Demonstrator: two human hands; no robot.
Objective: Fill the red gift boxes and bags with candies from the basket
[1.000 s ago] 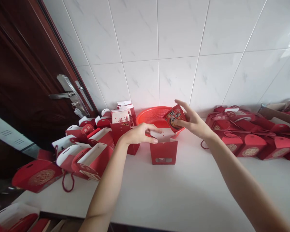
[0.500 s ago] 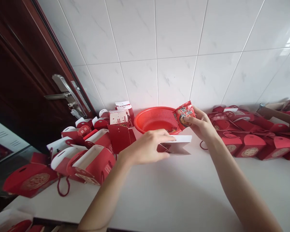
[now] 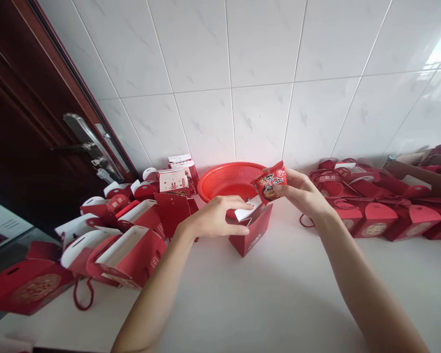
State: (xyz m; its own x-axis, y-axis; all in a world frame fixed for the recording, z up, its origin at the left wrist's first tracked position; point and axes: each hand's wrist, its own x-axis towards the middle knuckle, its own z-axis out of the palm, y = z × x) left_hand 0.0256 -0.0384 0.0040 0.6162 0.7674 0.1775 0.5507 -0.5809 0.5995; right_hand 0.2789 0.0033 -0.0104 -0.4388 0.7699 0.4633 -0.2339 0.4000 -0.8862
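My left hand [image 3: 220, 215] grips the edge of a small red box [image 3: 253, 231] with thumb and fingers. The box stands on the white table with its top open and a white inner flap raised. My right hand [image 3: 303, 192] pinches a red printed snack packet [image 3: 271, 183] by its right end, just above the box's far right rim. Behind the box sits a red mesh basket [image 3: 215, 179], partly covered by my left hand and the packet. What lies inside the box is hidden from view.
Open red gift boxes [image 3: 127, 255] crowd the table's left side, some with rope handles. Rows of closed red boxes [image 3: 375, 220] stand at the right, before a brown carton [image 3: 404, 169]. A tiled wall [image 3: 260, 117] rises behind; a dark door [image 3: 25, 98] is at left.
The box has turned from a tilted position to stand upright with its opening up. My right hand has brought the packet slightly lower, closer to the box. The view has shifted a little.
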